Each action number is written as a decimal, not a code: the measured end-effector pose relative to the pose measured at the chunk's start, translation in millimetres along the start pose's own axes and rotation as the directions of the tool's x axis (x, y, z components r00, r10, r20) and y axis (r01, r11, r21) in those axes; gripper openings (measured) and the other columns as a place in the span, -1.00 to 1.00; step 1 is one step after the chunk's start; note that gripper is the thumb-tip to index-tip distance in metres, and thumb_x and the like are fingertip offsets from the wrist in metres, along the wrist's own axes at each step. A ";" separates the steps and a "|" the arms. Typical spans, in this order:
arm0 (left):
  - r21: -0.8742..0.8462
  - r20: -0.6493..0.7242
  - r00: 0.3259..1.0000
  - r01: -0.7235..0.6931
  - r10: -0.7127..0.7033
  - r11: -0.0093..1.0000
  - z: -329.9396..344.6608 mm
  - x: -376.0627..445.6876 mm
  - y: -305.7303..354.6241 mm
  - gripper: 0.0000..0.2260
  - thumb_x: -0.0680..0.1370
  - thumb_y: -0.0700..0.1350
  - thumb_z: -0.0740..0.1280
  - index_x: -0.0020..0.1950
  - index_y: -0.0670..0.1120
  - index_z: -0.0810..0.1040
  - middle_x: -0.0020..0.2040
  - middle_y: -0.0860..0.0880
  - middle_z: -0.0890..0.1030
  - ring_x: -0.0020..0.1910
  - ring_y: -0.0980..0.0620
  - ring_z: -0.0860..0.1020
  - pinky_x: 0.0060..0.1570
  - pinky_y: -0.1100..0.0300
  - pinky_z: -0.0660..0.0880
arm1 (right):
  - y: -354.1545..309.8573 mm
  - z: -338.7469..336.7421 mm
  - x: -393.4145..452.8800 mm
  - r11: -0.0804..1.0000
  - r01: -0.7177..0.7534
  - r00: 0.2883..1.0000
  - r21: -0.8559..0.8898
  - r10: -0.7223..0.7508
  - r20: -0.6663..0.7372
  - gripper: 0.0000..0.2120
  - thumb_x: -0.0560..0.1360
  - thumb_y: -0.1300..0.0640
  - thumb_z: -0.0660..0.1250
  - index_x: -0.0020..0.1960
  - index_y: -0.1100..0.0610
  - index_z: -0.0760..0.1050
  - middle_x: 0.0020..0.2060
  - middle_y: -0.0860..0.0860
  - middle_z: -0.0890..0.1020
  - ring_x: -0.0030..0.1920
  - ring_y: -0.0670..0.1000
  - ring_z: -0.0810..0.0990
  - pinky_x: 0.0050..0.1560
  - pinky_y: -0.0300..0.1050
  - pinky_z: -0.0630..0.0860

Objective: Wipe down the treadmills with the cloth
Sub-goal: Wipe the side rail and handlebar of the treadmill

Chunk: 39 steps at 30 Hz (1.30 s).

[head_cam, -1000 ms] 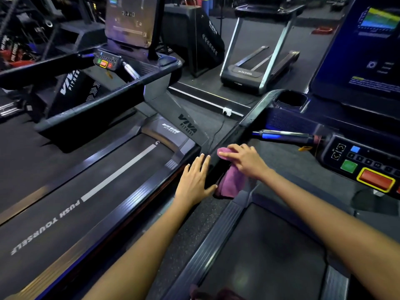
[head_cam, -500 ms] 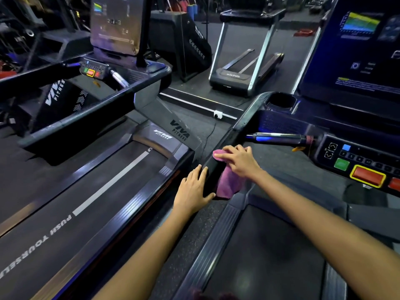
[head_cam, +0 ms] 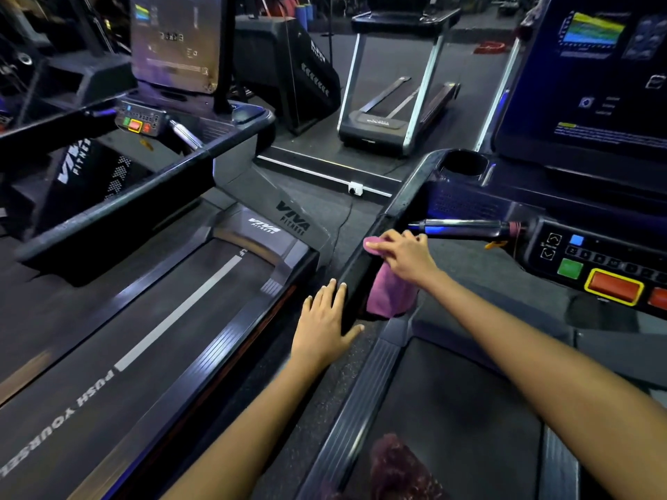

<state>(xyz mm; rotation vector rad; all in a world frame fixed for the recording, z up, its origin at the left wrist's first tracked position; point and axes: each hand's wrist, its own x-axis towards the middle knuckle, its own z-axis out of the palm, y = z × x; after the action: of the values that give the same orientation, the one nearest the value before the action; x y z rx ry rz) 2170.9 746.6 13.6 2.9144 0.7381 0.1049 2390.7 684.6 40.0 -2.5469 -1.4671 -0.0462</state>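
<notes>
Pink cloth point(head_cam: 391, 292) half hidden under right hand point(head_cam: 406, 256)

Gym floor point(head_cam: 469, 77): dark rubber surface, speckled.
Standing on it: near treadmill point(head_cam: 451, 409) at right; second treadmill point(head_cam: 151, 319) beside it at left, belt marked "PUSH YOURSELF"; slim treadmill point(head_cam: 389, 120) farther back; a white socket box point(head_cam: 355, 188) between them.

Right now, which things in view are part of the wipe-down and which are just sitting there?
In the job:
pink cloth, held by right hand
handrail, left hand resting on it

Lying about:
folded treadmill
cup holder
red stop button
</notes>
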 end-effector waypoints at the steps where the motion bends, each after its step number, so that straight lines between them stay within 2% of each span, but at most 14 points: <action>1: -0.003 0.010 1.000 0.004 -0.004 1.000 0.4 -0.3 -0.5 -0.27 0.54 0.29 0.08 0.55 -0.07 -0.09 0.56 -0.07 -0.04 0.52 -0.01 -0.02 0.47 0.01 -0.01 | -3.7 -2.2 6.8 0.999 -0.035 0.999 -0.005 0.035 0.005 -0.69 0.60 0.03 0.12 0.28 -0.18 0.46 0.17 -0.03 0.48 0.11 0.10 0.38 0.10 0.03 0.24; 4: -0.031 0.036 0.999 0.023 -0.022 0.999 0.6 0.5 -1.6 -0.28 0.54 0.31 0.03 0.55 -0.05 -0.10 0.56 -0.04 -0.06 0.53 0.00 -0.07 0.48 -0.01 -0.06 | -17.6 -3.3 16.4 0.999 -0.042 0.999 -0.009 0.042 0.005 -0.69 0.60 0.05 0.11 0.27 -0.18 0.47 0.16 -0.01 0.46 0.13 0.12 0.35 0.13 0.05 0.26; 9: -0.068 0.073 0.997 0.041 -0.036 0.997 -7.5 28.3 11.4 -0.29 0.55 0.29 0.03 0.55 -0.09 -0.07 0.56 -0.06 -0.07 0.53 -0.02 -0.08 0.46 -0.02 -0.08 | 7.2 3.5 -2.9 0.989 0.147 0.989 0.033 -0.148 0.021 -0.63 0.55 0.10 0.21 0.29 -0.23 0.43 0.23 -0.07 0.46 0.12 0.07 0.39 0.07 0.00 0.26; 15: -0.228 0.053 0.998 0.041 -0.029 0.973 -15.2 85.2 32.2 -0.34 0.58 0.23 0.02 0.54 -0.14 0.00 0.55 -0.08 0.02 0.52 0.00 0.02 0.46 -0.02 -0.01 | 13.9 -13.5 34.7 0.999 -0.046 0.998 -0.026 0.047 0.030 -0.67 0.60 0.09 0.11 0.29 -0.16 0.45 0.18 0.01 0.45 0.16 0.12 0.37 0.21 0.13 0.26; 18: -0.100 0.070 0.997 0.043 -0.036 0.994 -6.7 90.2 34.4 -0.20 0.48 0.38 -0.14 0.53 -0.15 -0.01 0.55 -0.10 0.03 0.52 -0.03 0.04 0.44 -0.04 0.07 | 7.8 -6.2 30.9 0.998 0.020 0.999 -0.055 -0.018 0.030 -0.64 0.59 0.11 0.11 0.32 -0.17 0.42 0.23 0.01 0.42 0.17 0.13 0.35 0.19 0.11 0.26; 21: -0.052 0.065 0.997 0.031 -0.028 0.998 -1.5 91.6 33.6 -0.28 0.56 0.30 -0.06 0.54 -0.16 -0.05 0.55 -0.11 0.00 0.52 -0.04 0.02 0.44 -0.03 0.06 | 29.9 -1.6 22.6 0.992 0.122 0.992 -0.043 -0.121 0.028 -0.60 0.57 0.10 0.15 0.35 -0.22 0.37 0.27 -0.03 0.41 0.16 0.10 0.37 0.15 0.07 0.26; 24: -0.019 0.069 0.998 0.002 -0.001 1.000 -2.1 92.5 32.7 -0.34 0.60 0.23 -0.05 0.54 -0.15 -0.09 0.55 -0.12 -0.03 0.53 -0.05 -0.02 0.44 -0.04 0.02 | 44.3 -5.3 37.2 0.999 0.022 1.000 -0.042 -0.021 0.018 -0.65 0.59 0.08 0.13 0.32 -0.18 0.41 0.23 -0.01 0.43 0.14 0.10 0.38 0.09 0.04 0.28; 28: -0.003 0.058 0.998 0.006 -0.005 1.000 0.3 92.2 33.3 -0.29 0.56 0.30 -0.09 0.54 -0.15 -0.08 0.55 -0.12 -0.01 0.53 -0.05 -0.02 0.44 -0.05 0.02 | 21.5 -6.1 56.9 0.994 -0.076 0.997 -0.074 0.075 -0.020 -0.67 0.57 0.14 0.13 0.27 -0.11 0.45 0.15 0.04 0.45 0.15 0.15 0.38 0.10 0.10 0.31; 31: 0.006 0.037 0.999 0.020 -0.020 1.000 1.0 92.2 34.5 -0.11 0.39 0.41 -0.29 0.54 -0.15 -0.06 0.55 -0.13 0.01 0.52 -0.05 0.01 0.44 -0.06 0.04 | 17.3 0.6 43.8 0.994 0.030 0.999 -0.104 -0.032 -0.020 -0.62 0.56 0.18 0.13 0.32 -0.11 0.42 0.21 0.05 0.42 0.15 0.15 0.36 0.13 0.08 0.30; 34: 0.044 0.036 0.999 0.021 -0.022 0.999 1.1 93.0 34.9 -0.06 0.33 0.41 -0.36 0.54 -0.16 -0.08 0.55 -0.13 0.00 0.52 -0.06 0.02 0.45 -0.05 0.05 | 38.0 0.8 28.1 0.983 0.168 0.986 -0.076 -0.168 0.004 -0.60 0.57 0.15 0.14 0.37 -0.14 0.37 0.24 0.05 0.42 0.12 0.14 0.39 0.11 0.04 0.31; 39: 0.055 0.036 0.999 0.017 -0.019 0.998 0.2 92.2 36.5 -0.21 0.51 0.36 -0.11 0.54 -0.16 -0.08 0.55 -0.14 0.00 0.52 -0.07 0.02 0.46 -0.05 0.04 | 45.4 -11.4 53.3 0.993 -0.030 0.999 -0.118 0.028 -0.014 -0.64 0.56 0.20 0.13 0.28 -0.10 0.44 0.14 0.06 0.45 0.07 0.16 0.42 0.02 0.02 0.32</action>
<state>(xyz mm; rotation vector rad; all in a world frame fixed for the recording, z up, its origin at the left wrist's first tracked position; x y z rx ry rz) 2268.9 758.8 21.9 2.9520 0.7733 0.0300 2457.5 705.8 50.8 -2.6558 -1.4637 -0.1490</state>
